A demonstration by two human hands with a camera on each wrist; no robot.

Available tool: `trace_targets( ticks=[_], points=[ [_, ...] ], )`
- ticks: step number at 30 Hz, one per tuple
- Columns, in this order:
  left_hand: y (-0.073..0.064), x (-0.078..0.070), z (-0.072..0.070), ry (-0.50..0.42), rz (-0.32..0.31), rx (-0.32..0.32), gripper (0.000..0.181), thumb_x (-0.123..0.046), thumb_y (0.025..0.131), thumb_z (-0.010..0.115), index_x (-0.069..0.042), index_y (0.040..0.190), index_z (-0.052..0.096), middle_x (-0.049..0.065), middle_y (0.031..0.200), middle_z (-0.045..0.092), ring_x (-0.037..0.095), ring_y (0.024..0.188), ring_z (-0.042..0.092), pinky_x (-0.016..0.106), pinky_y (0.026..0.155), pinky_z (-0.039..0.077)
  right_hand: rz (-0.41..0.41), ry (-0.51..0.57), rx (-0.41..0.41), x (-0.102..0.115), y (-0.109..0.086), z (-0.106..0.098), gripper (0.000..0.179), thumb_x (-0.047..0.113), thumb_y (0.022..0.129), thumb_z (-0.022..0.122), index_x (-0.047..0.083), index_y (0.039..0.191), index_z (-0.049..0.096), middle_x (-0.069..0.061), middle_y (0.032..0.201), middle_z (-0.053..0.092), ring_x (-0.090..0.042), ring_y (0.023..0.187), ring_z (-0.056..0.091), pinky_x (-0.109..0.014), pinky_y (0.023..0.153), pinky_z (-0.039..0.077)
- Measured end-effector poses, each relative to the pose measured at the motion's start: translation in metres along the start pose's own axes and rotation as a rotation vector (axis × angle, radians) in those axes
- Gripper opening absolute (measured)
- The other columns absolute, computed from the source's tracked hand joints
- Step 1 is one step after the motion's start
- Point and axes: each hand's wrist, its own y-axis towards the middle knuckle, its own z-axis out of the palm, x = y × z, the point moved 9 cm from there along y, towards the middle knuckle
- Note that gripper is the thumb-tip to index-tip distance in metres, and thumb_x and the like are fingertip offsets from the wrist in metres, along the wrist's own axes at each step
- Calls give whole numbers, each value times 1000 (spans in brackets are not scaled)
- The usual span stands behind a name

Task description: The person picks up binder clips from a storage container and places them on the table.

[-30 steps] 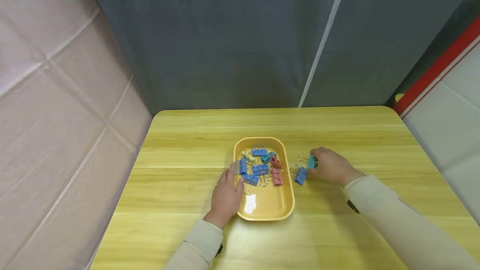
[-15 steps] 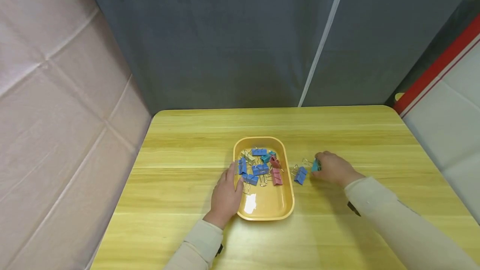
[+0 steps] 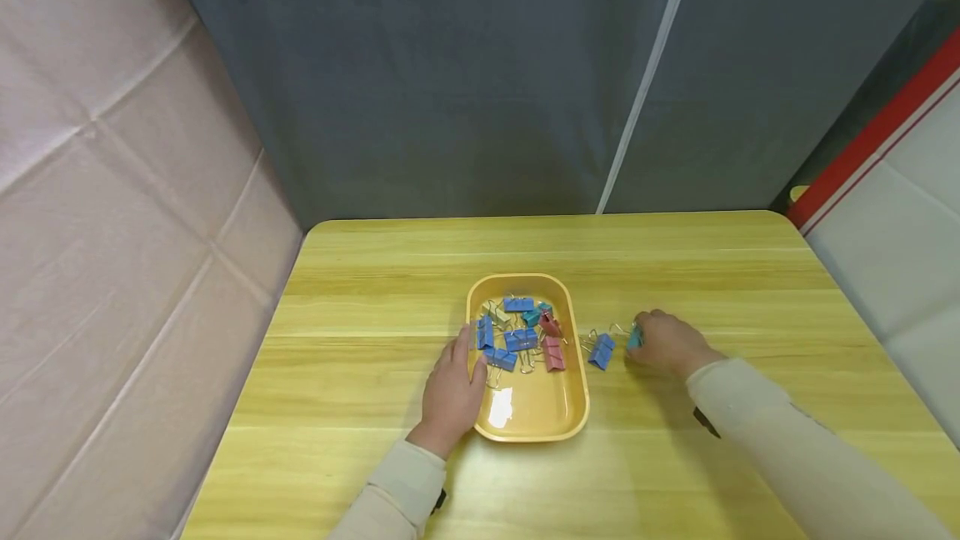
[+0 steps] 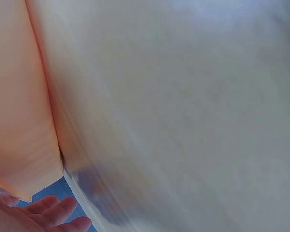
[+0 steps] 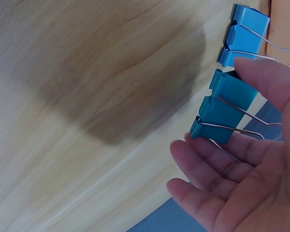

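My right hand point(image 3: 671, 344) pinches a teal binder clip point(image 5: 224, 106) by its ends between thumb and fingers, low over the table, its wire handles pointing toward the tray. Just left of it, a blue binder clip point(image 3: 602, 352) lies on the table beside the tray's right side. My left hand point(image 3: 452, 390) rests against the left side of the yellow tray point(image 3: 579, 407), fingers extended and thumb at the rim; in the left wrist view only some fingers point(image 4: 63, 212) show. Inside the tray lie several binder clips, among them a pink clip point(image 3: 553, 353) and a blue clip point(image 3: 521, 340).
The wooden table point(image 3: 360, 298) extends around the tray on all sides. A dark grey curtain point(image 3: 450, 107) hangs behind its far edge. Pale padded panels point(image 3: 112, 232) stand on the left, and a white panel with a red edge point(image 3: 885, 132) on the right.
My right hand has drawn the teal binder clip slightly right and toward me, away from the blue one on the table. The left hand and the tray have stayed in place.
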Motion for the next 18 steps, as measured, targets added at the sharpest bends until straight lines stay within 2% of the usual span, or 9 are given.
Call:
trace_targets(
  ticks=[5, 12, 18],
  points=[
    [0, 1, 0, -3, 0, 1, 58, -35, 101, 45, -13, 152, 28, 23, 142, 46, 43, 124, 49, 57, 99, 42, 11, -9, -7, -3, 0, 2, 57, 21, 81, 69, -16, 120, 52, -14, 91, 55, -22, 71, 48, -33, 59, 43],
    [-1, 1, 1, -1, 1, 5, 59, -35, 101, 45, -12, 152, 28, 24, 142, 45, 43, 125, 48, 57, 100, 41, 29, -14, 8, -5, -1, 4, 56, 22, 81, 70, -16, 118, 52, -16, 91, 56, -24, 73, 50, -39, 64, 48],
    [-1, 1, 0, -6, 0, 5, 59, -35, 101, 45, -11, 152, 28, 24, 142, 45, 44, 125, 47, 57, 100, 41, 38, -11, 19, -6, -1, 8, 59, 23, 81, 70, -17, 120, 51, -21, 98, 58, -24, 75, 52, -43, 68, 51]
  ],
)
